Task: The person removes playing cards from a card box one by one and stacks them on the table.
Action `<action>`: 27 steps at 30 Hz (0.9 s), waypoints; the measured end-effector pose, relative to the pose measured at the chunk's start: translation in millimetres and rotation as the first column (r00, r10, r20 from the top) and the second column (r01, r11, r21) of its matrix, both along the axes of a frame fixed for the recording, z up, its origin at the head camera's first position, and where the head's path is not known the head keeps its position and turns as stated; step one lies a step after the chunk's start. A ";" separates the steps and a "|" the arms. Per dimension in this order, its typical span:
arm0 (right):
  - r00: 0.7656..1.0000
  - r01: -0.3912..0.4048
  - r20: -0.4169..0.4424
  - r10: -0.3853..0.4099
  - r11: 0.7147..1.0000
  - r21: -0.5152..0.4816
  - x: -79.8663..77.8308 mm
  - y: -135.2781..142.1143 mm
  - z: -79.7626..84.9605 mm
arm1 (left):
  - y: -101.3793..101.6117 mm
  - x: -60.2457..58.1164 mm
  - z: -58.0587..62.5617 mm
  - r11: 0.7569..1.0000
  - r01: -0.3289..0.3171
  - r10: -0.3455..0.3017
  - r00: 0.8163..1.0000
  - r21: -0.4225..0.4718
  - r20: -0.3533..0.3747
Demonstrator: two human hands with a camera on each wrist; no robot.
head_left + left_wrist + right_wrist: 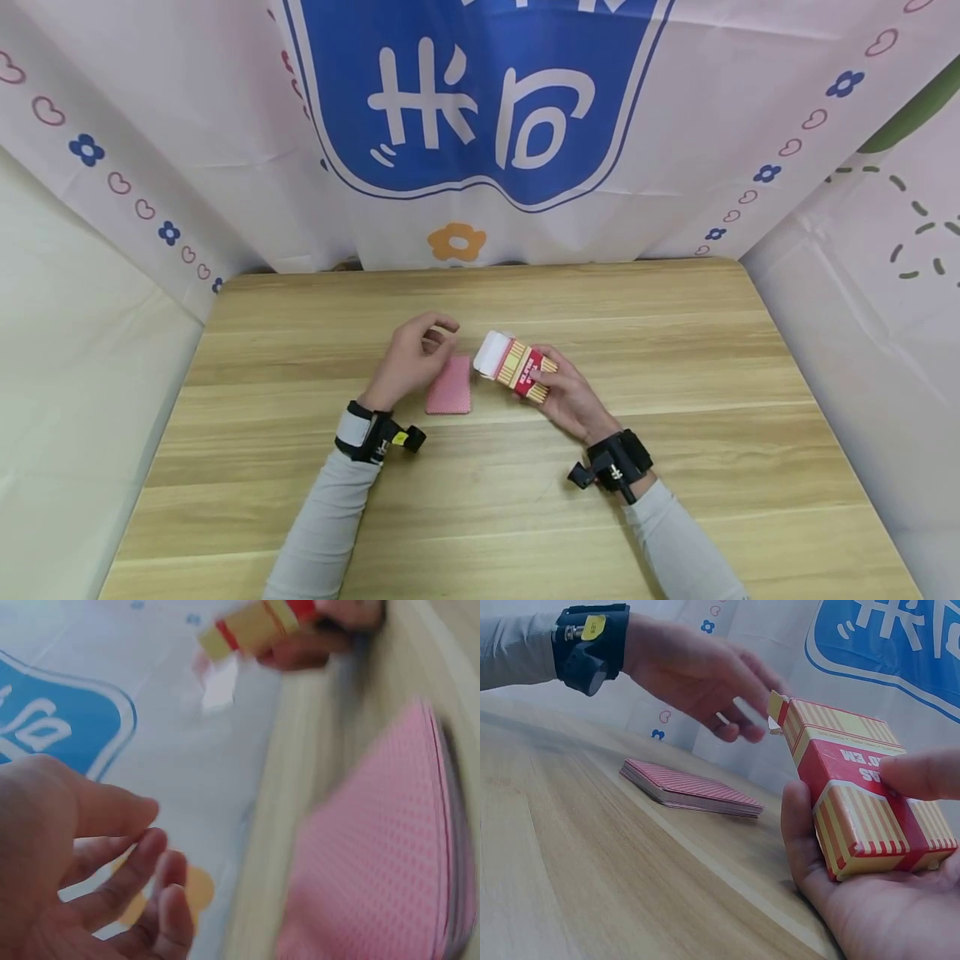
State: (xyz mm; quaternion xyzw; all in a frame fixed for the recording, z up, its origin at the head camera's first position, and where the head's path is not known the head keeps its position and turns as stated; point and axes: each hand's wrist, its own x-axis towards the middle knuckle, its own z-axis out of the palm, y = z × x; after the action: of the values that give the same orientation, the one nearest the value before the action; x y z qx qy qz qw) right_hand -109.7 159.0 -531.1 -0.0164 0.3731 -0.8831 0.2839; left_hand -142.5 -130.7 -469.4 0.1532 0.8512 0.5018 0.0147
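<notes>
A deck of playing cards (449, 387) with pinkish-red backs lies face down in a neat stack on the table, left of middle. Just above its upper left side hovers my left hand (417, 352), fingers loosely bent with nothing between them, as the left wrist view also shows. My right hand (572, 398) grips a yellow-and-red striped card box (862, 787), thumb across its red label. The box's white flap (492, 353) stands open and points left toward the deck. What is inside the box is hidden.
The wooden table (712, 350) ends at a hanging white cloth (675, 208) printed with a blue emblem, hearts and flowers. More pale cloth flanks both sides. Each wrist wears a black strap with a small camera (408, 437).
</notes>
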 end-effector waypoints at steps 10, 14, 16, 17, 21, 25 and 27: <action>1.000 -0.011 -0.002 0.011 1.000 0.010 -0.3 -0.4 1.1 | 35.4 16.8 4.1 0.992 0.072 -0.052 0.983 0.107 -0.179; 1.000 -0.021 -0.023 0.021 1.000 -0.012 -1.1 0.3 -0.3 | 42.0 17.7 0.2 0.994 0.103 -0.095 0.982 0.038 -0.164; 1.000 -0.020 -0.022 0.020 1.000 -0.012 -1.1 0.2 -0.7 | 43.7 18.1 -2.1 0.994 0.112 -0.110 0.984 0.013 -0.141; 1.000 -0.020 -0.019 0.019 1.000 -0.008 -1.1 0.0 -0.7 | 44.2 18.4 -3.2 0.993 0.114 -0.113 0.985 0.001 -0.130; 1.000 -0.014 -0.007 0.014 1.000 0.003 -0.6 -0.9 0.3 | 45.1 19.7 -5.9 0.993 0.114 -0.116 0.990 -0.030 -0.077; 1.000 -0.012 -0.001 0.012 1.000 0.005 -0.5 -1.3 1.3 | 45.5 20.2 -5.3 0.994 0.106 -0.107 0.994 -0.039 -0.031; 1.000 -0.013 -0.002 0.013 1.000 0.006 -0.9 -1.0 1.3 | 45.6 20.2 -4.1 0.994 0.099 -0.099 0.995 -0.040 -0.013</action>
State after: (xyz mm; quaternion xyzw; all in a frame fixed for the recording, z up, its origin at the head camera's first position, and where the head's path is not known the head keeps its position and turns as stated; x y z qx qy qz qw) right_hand -110.5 158.0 -529.8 -0.0192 0.3758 -0.8802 0.2893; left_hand -122.3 -85.1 -473.5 0.1985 0.8523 0.4826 0.0363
